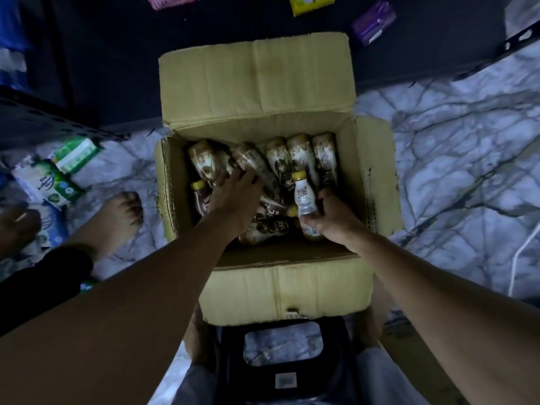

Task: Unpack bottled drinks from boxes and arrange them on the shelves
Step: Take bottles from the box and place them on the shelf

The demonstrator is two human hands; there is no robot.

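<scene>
Down inside the open cardboard box, found right hand curled round the lower body of a white-labelled bottle, with its yellow cap pointing away from the wrist. Found left hand near it on its left, fingers stretched onto a brown-labelled bottle that lies tilted at the fingertips. Cannot tell whether pinching or merely touching: too blurred. Saw more bottles side by side beyond both hands, others heaped under the left palm, and a dark bottle just left of that hand.

Judged by look only:
- Took them for small plastic bottles, seemingly full, so modest weight; should manage one per hand.
- Expect stiffness at shoulder and base, and some give at mid-body under a hard squeeze.
- Read the sleeve labels as glossy, so probably slippery.
- Would wrap fingers round the waist with thumb opposed, and avoid lifting by the cap.
- Expect no glass-like fragility, but would watch the loose heap for rolling once one comes out.
- Would take the top-lying ones first.
</scene>
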